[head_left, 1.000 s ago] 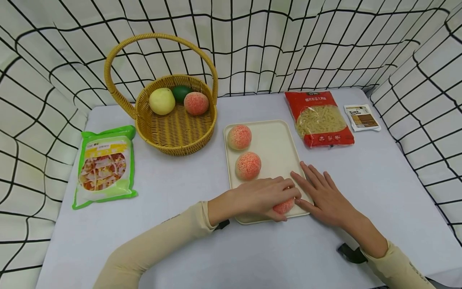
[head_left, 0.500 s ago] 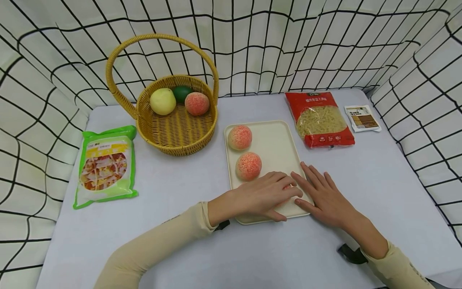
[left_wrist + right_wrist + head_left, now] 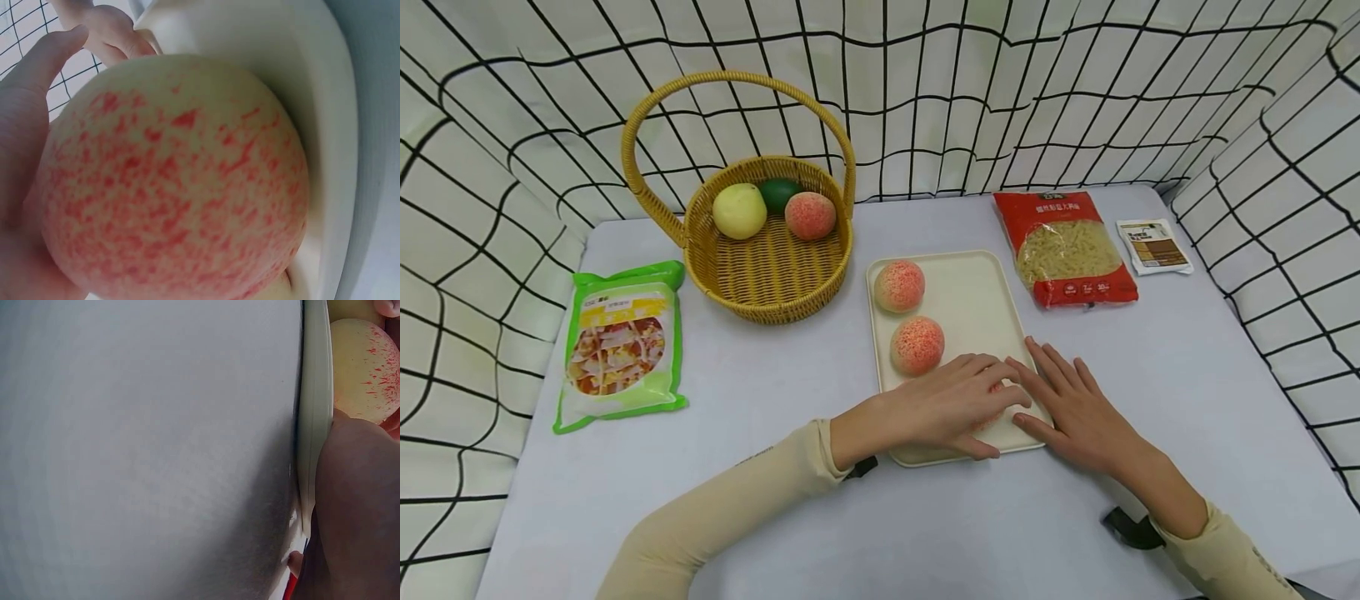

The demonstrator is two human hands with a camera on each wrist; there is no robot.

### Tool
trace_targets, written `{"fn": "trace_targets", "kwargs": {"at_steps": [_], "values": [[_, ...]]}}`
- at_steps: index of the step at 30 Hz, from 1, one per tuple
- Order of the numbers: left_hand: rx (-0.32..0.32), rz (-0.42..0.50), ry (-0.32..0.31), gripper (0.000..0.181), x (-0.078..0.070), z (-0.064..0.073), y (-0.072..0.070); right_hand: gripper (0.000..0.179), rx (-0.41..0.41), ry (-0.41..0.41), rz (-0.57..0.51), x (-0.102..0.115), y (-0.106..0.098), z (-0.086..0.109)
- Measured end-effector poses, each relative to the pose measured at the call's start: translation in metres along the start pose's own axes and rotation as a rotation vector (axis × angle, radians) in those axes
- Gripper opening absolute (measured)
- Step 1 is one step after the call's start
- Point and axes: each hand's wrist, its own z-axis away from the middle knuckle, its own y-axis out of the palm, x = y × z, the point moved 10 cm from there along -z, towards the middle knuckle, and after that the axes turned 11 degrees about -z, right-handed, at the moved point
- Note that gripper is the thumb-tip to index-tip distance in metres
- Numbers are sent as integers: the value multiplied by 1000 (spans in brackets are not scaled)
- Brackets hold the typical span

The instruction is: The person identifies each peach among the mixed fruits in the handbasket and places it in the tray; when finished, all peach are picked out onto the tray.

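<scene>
My left hand [image 3: 951,404] rests over a peach [image 3: 175,175] at the near right of the cream tray [image 3: 973,304], its fingers loosely spread. In the head view that peach is mostly hidden under the hand; in the left wrist view it fills the middle, beside the thumb. My right hand [image 3: 1078,417] lies with straight, spread fingers at the tray's right rim, its fingertips close to the left hand's. Two more peaches, one at the far left [image 3: 899,286] and one below it [image 3: 917,345], sit along the tray's left side.
A wicker basket [image 3: 760,312] with a tall handle holds a pale green fruit [image 3: 740,211], a dark green one [image 3: 778,196] and a peach [image 3: 810,216]. Left stands a green food bag [image 3: 621,350]; right, a red pasta bag [image 3: 1067,250] and small sachet [image 3: 1154,247]. Netting surrounds the table.
My left fingers have loosened and spread over the peach, which now shows less between them. The right hand and the other things have stayed in place.
</scene>
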Motion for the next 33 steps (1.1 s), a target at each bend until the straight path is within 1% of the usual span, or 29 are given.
{"fn": "trace_targets", "kwargs": {"at_steps": [4,8,14,17,24,30,33], "values": [[-11,77,-15,71,6,1,-6,83,-5,0,0,-1,-1,0],[-34,115,-36,74,14,5,-15,83,-8,-1,2,-1,-1,0],[-80,177,-88,71,32,18,-32,84,0,-5,7,1,1,0],[-122,171,-120,71,44,26,-41,83,0,-10,10,2,0,0],[-270,154,-177,63,78,53,-65,82,3,-5,1,2,1,0],[-387,125,-259,62,113,85,-86,82,1,-2,3,1,1,0],[-425,90,-296,61,126,99,-96,81,-3,-4,2,2,0,1]]}}
